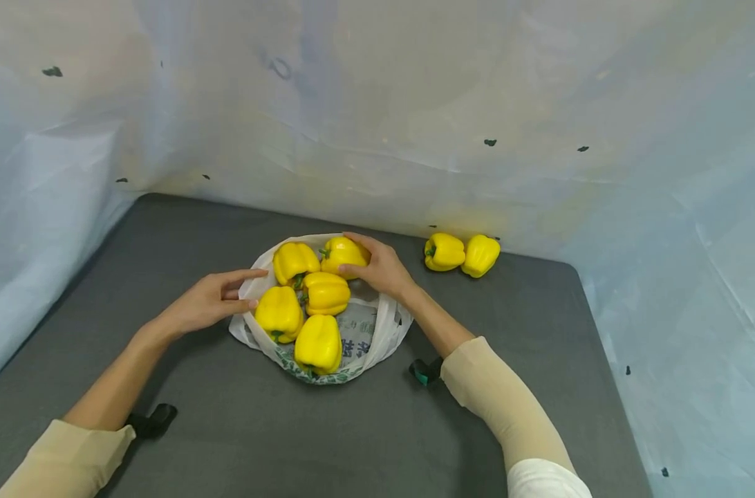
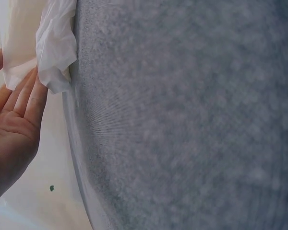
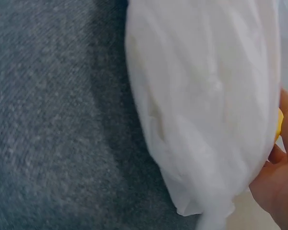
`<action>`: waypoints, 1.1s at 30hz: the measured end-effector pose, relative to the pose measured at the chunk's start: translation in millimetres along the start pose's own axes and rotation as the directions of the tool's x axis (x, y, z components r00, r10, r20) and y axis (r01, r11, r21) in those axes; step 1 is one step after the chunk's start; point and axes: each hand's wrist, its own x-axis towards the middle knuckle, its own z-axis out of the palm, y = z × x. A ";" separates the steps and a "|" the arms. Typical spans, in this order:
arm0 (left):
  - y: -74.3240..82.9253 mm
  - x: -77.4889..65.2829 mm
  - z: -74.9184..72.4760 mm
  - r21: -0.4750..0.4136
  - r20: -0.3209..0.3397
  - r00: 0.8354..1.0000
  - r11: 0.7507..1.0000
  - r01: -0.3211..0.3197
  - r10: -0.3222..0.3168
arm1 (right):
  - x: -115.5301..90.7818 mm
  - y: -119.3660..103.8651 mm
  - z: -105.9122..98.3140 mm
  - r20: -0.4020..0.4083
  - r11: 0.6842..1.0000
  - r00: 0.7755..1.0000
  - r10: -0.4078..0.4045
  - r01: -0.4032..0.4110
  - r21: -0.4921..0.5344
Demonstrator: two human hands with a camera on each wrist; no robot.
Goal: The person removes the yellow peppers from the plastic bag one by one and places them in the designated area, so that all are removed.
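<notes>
A white plastic bag [image 1: 390, 321] lies with its mouth wide open, holding several yellow bell peppers [image 1: 318, 342]. At the bag's far right, my right hand [image 1: 380, 266] grips one yellow bell pepper [image 1: 335, 254], thumb on the near side and fingers over the far side. In the right wrist view, the bag [image 3: 201, 96] hides most of that pepper. My left hand [image 1: 206, 301] is at the bag's left rim with its fingers extended, fingertips right by the leftmost pepper [image 1: 280, 313]. The left wrist view shows the left hand's straight fingers [image 2: 34, 103] against the bag's film [image 2: 57, 43].
Two more yellow bell peppers, one on the left [image 1: 444, 252] and one on the right [image 1: 480, 256], lie at the table's back edge. The dark grey table [image 1: 303, 443] is enclosed by whitish plastic sheeting [image 1: 384, 138] at the back and sides.
</notes>
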 end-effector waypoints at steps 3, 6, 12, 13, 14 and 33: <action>-0.1 0.6 -0.2 -0.004 -0.001 1.000 1.000 0.000 0.000 | -1.0 -3.6 -4.2 -0.016 1.000 1.000 -0.011 0.012 0.014; -0.6 1.1 -0.5 0.008 -0.004 1.000 1.000 -0.004 0.004 | -1.7 -6.5 -7.4 -0.012 1.000 1.000 -0.015 0.015 0.013; -1.8 1.3 -1.2 0.023 -0.006 1.000 1.000 -0.003 0.003 | -3.0 -9.8 -13.2 -0.004 1.000 1.000 -0.025 0.025 -0.010; -1.7 1.6 -1.5 0.022 -0.006 1.000 1.000 0.002 -0.001 | -3.5 -10.4 -14.7 -0.005 1.000 1.000 -0.028 0.028 -0.009; -1.9 1.8 -1.8 0.021 -0.008 1.000 1.000 0.004 -0.004 | -4.0 -10.8 -16.2 -0.007 0.999 0.999 -0.031 0.031 -0.007; -0.1 -1.0 -2.3 0.040 -0.004 1.000 0.999 0.008 -0.008 | -26.4 -4.5 -44.3 -0.111 0.995 0.994 -0.025 0.036 0.098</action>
